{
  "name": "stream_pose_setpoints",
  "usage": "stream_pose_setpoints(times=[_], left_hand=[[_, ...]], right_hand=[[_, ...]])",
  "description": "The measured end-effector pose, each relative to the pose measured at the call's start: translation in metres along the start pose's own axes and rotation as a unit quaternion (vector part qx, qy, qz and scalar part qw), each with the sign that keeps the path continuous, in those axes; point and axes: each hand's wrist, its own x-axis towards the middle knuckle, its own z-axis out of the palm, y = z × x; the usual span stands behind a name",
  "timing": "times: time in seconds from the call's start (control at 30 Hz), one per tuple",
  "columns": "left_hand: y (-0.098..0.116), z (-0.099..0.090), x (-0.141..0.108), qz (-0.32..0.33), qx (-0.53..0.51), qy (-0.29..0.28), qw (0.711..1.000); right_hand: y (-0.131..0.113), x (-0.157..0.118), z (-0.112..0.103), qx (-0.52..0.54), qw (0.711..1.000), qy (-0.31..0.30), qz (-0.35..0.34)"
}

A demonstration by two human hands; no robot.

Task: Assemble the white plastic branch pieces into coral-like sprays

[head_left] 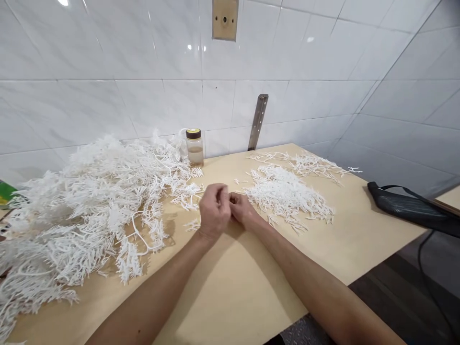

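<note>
My left hand [214, 209] is closed, its fingers curled toward my right hand. My right hand [243, 209] is also closed, fingertips pinched together against the left one. The two meet low over the table's middle; what they hold, if anything, is hidden by the fingers. Left of them rises a large tangled heap of white branching plastic sprigs [89, 206]. Just to the right lies a flatter pile of short white sprig pieces [287, 191]. Behind that pile are bare white branched stems [316, 165].
A jar with a dark lid and brownish liquid [196, 155] stands by the tiled wall. A perforated metal strip [258, 122] leans there. A black bag [409, 206] sits at the right edge of the tan tabletop [230, 297]. Something green [6, 192] shows at far left.
</note>
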Motion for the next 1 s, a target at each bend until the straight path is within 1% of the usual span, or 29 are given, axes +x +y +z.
stream_pose_setpoints(times=[0.03,0.1,0.2,0.33,0.47,0.53,0.6,0.67,0.73,0.77,0.83,0.9,1.0], left_hand=[[-0.009,-0.003,0.007,-0.045,0.007,0.012,0.999],[-0.020,-0.007,0.013,-0.089,0.023,-0.005,0.996],[-0.024,-0.007,0.009,-0.103,0.064,-0.034,0.992],[-0.026,-0.004,0.002,-0.126,0.137,-0.051,0.981],[-0.032,-0.004,0.002,-0.122,0.217,-0.104,0.963],[-0.032,-0.004,0.004,-0.134,0.231,-0.125,0.956],[-0.029,-0.005,0.006,-0.156,0.206,-0.146,0.955],[-0.024,-0.006,0.007,-0.216,0.141,-0.166,0.952],[-0.020,-0.006,0.007,-0.290,0.059,-0.157,0.942],[-0.018,-0.006,0.007,-0.314,0.023,-0.144,0.938],[-0.018,-0.005,0.006,-0.326,-0.026,-0.131,0.936],[-0.021,-0.003,0.005,-0.324,-0.056,-0.138,0.934],[-0.026,-0.001,0.006,-0.363,-0.100,-0.138,0.916]], right_hand=[[-0.001,0.000,0.000,0.023,1.000,-0.003,0.009],[-0.003,-0.001,0.000,0.077,0.996,-0.003,0.036],[-0.001,0.000,-0.001,0.136,0.989,-0.008,0.059],[0.005,0.003,-0.005,0.192,0.980,-0.013,0.050],[0.002,0.003,-0.006,0.216,0.975,-0.010,0.057],[-0.001,0.002,-0.006,0.215,0.975,-0.015,0.054],[-0.004,0.001,-0.005,0.209,0.977,-0.019,0.047],[-0.005,0.000,-0.005,0.201,0.978,-0.024,0.042],[-0.004,0.000,-0.005,0.195,0.980,-0.029,0.038],[-0.004,0.001,-0.005,0.192,0.980,-0.030,0.037],[-0.001,0.002,-0.005,0.182,0.982,-0.029,0.033],[0.001,0.004,-0.006,0.164,0.986,-0.023,0.026],[0.006,0.008,-0.009,0.128,0.992,-0.005,0.012]])
